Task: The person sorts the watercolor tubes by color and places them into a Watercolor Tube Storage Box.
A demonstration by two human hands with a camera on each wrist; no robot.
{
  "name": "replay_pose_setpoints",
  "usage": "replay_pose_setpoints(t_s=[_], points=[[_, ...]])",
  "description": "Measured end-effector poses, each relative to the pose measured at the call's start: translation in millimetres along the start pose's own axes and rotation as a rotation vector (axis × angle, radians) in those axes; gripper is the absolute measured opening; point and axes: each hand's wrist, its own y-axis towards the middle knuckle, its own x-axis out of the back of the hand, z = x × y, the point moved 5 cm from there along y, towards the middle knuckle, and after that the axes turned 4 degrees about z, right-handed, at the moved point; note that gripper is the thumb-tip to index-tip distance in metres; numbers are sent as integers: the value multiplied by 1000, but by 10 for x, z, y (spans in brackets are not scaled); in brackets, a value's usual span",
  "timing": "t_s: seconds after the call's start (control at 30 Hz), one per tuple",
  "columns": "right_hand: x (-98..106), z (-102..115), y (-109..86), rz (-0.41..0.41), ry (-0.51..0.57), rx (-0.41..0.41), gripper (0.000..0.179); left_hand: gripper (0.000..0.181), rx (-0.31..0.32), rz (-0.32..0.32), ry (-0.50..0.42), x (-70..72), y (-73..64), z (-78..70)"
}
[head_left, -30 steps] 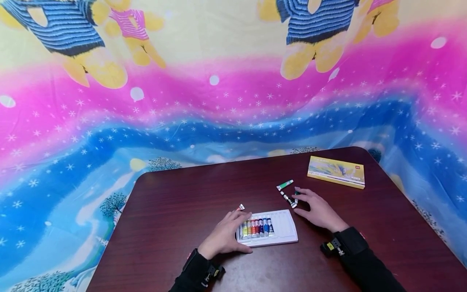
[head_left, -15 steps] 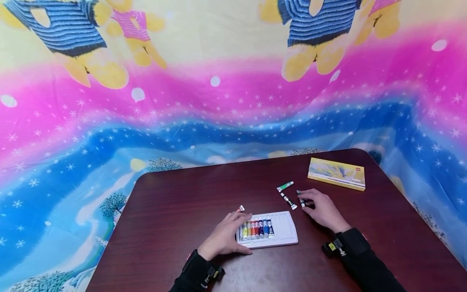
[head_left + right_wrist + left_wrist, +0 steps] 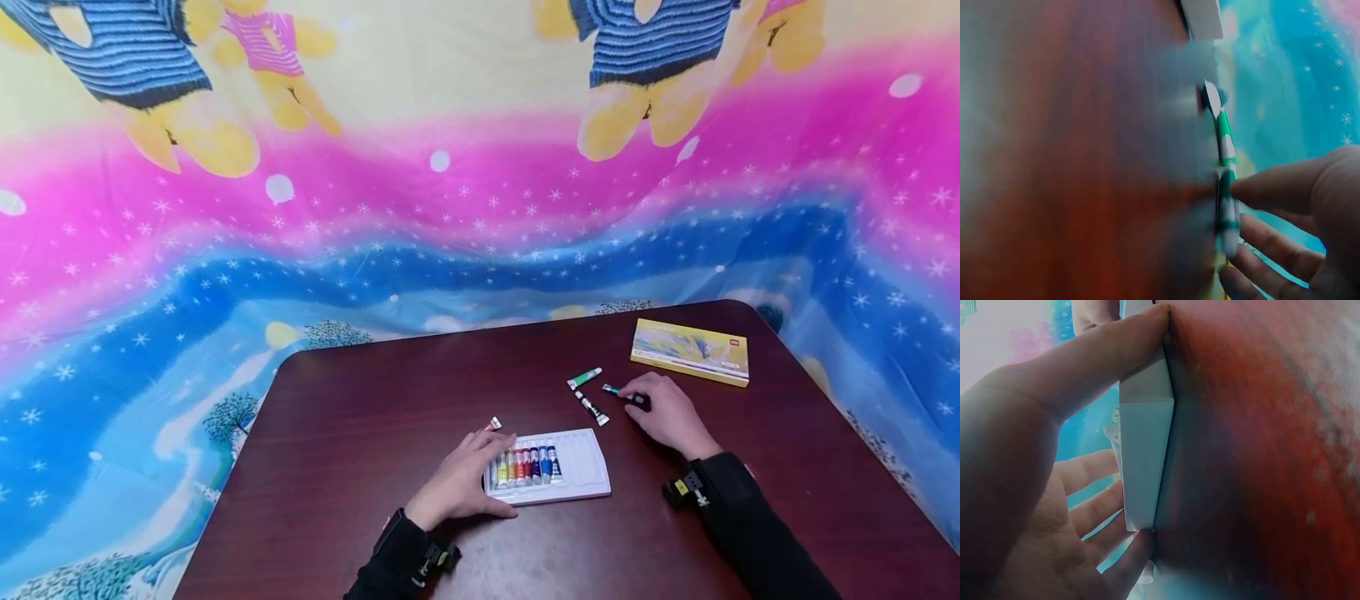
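My left hand (image 3: 460, 479) grips the left end of a white plastic tray (image 3: 583, 460), thumb along the front edge and fingers around the far side. In the left wrist view the thumb lies against the tray's side wall (image 3: 1144, 462). Several coloured paint tubes (image 3: 531, 465) lie side by side in the tray's left part; its right slots are bare. To the right, my right hand (image 3: 663, 414) pinches a dark green paint tube (image 3: 611, 389) low over the table. The right wrist view shows this tube (image 3: 1229, 209) at the thumb tip, slightly blurred.
A green tube (image 3: 585, 378) and a black tube (image 3: 592, 408) lie loose beyond the tray. Behind my left hand another tube (image 3: 493, 423) is partly hidden. A yellow box (image 3: 690, 352) rests at the back right of the dark table (image 3: 360, 408), near a patterned cloth backdrop (image 3: 450, 275).
My right hand has drawn the dark green tube away from the black one and turned it from pointing toward me to lying more crosswise. The left hand stays on the tray.
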Motion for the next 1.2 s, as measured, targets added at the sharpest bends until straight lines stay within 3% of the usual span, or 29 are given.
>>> replay_pose_setpoints(t_s=[0.3,0.43,0.53,0.7,0.87,0.93,1.03,1.2], points=[[-277,273,431,111,-71,126,54,107,4,8,9,-29,16,3],[-338,398,596,101,-154,185,39,109,-2,6,17,-40,25,5],[-305,459,682,84,-200,186,23,109,-7,-3,21,-21,25,4],[-260,490,717,74,-203,168,17,109,-3,-5,28,12,12,11],[-151,513,574,-120,-5,170,18,108,-7,-3,37,1,9,6],[-102,522,486,-163,97,160,18,108,-14,-4,40,-1,9,-2],[-43,520,374,-159,273,128,21,108,-19,-6,35,10,7,-12],[26,510,253,-86,605,73,30,108,-5,-2,27,22,3,-7]])
